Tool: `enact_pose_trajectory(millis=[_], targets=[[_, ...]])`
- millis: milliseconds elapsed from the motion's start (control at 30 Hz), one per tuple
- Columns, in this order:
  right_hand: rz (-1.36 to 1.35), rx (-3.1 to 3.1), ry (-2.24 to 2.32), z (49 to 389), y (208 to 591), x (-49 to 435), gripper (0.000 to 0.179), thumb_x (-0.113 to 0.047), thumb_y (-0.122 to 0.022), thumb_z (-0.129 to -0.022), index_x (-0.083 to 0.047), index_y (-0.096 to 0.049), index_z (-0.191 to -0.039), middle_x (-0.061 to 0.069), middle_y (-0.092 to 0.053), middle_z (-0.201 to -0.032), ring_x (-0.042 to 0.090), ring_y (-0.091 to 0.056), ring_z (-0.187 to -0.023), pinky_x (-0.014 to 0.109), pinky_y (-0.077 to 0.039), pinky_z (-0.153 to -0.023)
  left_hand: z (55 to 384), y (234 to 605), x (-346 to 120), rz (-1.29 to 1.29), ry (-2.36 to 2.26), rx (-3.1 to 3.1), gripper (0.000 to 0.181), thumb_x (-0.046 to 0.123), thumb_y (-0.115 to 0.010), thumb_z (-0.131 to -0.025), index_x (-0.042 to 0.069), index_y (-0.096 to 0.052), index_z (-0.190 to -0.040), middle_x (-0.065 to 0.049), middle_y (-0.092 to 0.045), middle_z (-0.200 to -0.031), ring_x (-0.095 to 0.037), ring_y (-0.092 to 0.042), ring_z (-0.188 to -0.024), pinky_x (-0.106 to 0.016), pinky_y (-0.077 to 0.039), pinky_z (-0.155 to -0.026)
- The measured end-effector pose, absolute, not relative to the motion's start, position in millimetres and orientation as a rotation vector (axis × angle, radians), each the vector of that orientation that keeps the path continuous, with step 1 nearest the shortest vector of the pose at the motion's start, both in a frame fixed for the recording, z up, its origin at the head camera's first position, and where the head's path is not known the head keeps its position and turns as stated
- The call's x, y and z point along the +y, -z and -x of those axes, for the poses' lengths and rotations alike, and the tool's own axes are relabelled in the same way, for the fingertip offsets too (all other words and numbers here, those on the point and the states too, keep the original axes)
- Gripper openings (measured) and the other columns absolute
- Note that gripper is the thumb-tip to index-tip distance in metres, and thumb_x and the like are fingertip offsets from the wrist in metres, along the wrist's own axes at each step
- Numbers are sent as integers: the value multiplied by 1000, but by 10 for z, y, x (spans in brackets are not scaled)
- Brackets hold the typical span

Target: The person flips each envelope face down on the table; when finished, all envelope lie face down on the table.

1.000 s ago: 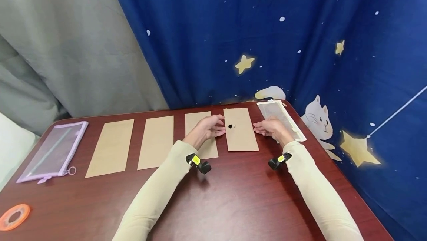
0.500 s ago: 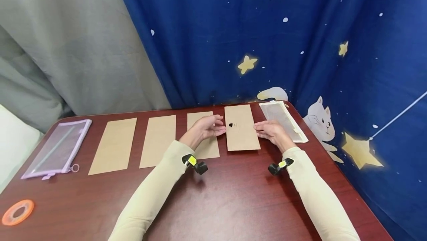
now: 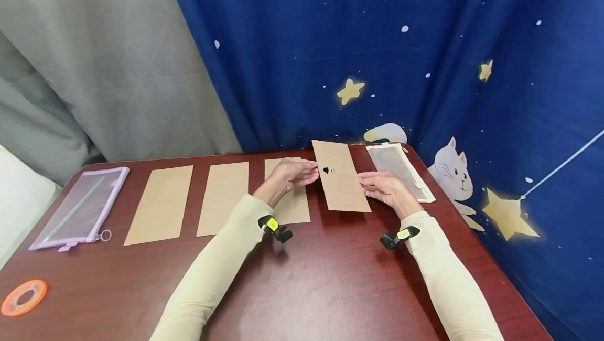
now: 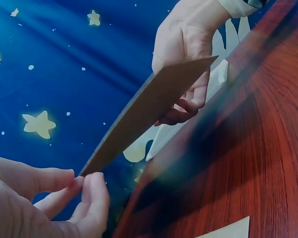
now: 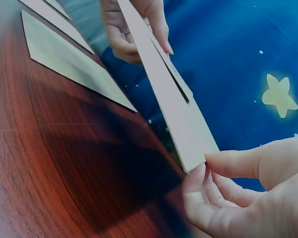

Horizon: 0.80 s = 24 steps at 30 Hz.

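Observation:
A brown kraft paper envelope point(image 3: 341, 186), with a small black mark and tiny print on its face, is raised off the table and tilted. My left hand point(image 3: 294, 174) pinches its left edge between thumb and fingers, as the left wrist view shows. On the opposite edge, my right hand point(image 3: 384, 186) pinches it the same way. From the right wrist view, a narrow dark gap shows under a flap point(image 5: 171, 69) of the envelope. The envelope's plain underside point(image 4: 144, 111) faces the left wrist camera, with its shadow on the wood below.
Three flat brown paper pieces, the nearest partly behind my left hand point(image 3: 290, 210), lie in a row to the left. A white-edged mesh pouch point(image 3: 398, 165) lies at the right edge. Far left are a purple mesh zip pouch point(image 3: 81, 210) and an orange ring point(image 3: 14, 299).
The envelope has risen from the table and tipped, its far end turning leftward. My right fingers have closed onto its right edge, and my left fingers now pinch the left edge.

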State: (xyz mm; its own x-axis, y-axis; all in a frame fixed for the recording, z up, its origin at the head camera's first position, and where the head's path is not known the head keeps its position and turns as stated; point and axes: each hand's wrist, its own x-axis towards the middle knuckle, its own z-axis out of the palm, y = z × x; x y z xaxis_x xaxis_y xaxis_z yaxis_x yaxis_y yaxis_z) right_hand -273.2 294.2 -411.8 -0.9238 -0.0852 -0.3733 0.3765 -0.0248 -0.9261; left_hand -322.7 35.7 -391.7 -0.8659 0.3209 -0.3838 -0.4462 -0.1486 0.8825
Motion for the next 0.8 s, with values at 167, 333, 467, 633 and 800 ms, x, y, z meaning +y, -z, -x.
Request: enact_pose_trajectory(millis=[167,333,467,633,800], targets=[[-278,1943,2006,2725,4137,2953,24,2,-56,-100,3,-57,-124,-8,-68,-76,2,-61,-68,16,-53,-64,3210,3906,385,147,-2150,1585,33,-16,-63,-90,-15,-63,-123,-9,-71,-78,-16,-71,-70,-32,-63,-76],[-215,2078,1917,2722,4157,2951,33,-1,-58,-100,11,-54,-131,-10,-68,-80,2,-62,-71,15,-56,-68,3177,3893,376,111,-2181,1612,32,-17,-66,-87,-17,-64,-120,-10,-73,-79,-16,-73,-68,-30,-63,-71],[-149,2513,1721,2624,4037,2845,30,-8,-62,-98,12,-65,-120,-1,-75,-87,4,-64,-73,15,-55,-68,3130,3853,375,82,-2192,1659,31,-16,-65,-88,-18,-65,-119,-14,-75,-85,-15,-73,-67,-29,-63,-71],[62,3147,1238,2372,3689,2452,18,-18,-74,-90,-2,-79,-97,12,-79,-92,17,-69,-74,22,-51,-63,3101,3782,413,81,-2207,1693,30,-17,-65,-88,-19,-65,-118,-18,-75,-89,-15,-73,-66,-29,-63,-71],[292,3329,863,2197,3513,2034,14,-22,-79,-87,-9,-82,-89,8,-77,-80,24,-68,-71,33,-52,-60,3120,3746,445,107,-2230,1696,31,-16,-65,-87,-19,-64,-118,-23,-74,-98,-15,-72,-66,-29,-63,-71]])
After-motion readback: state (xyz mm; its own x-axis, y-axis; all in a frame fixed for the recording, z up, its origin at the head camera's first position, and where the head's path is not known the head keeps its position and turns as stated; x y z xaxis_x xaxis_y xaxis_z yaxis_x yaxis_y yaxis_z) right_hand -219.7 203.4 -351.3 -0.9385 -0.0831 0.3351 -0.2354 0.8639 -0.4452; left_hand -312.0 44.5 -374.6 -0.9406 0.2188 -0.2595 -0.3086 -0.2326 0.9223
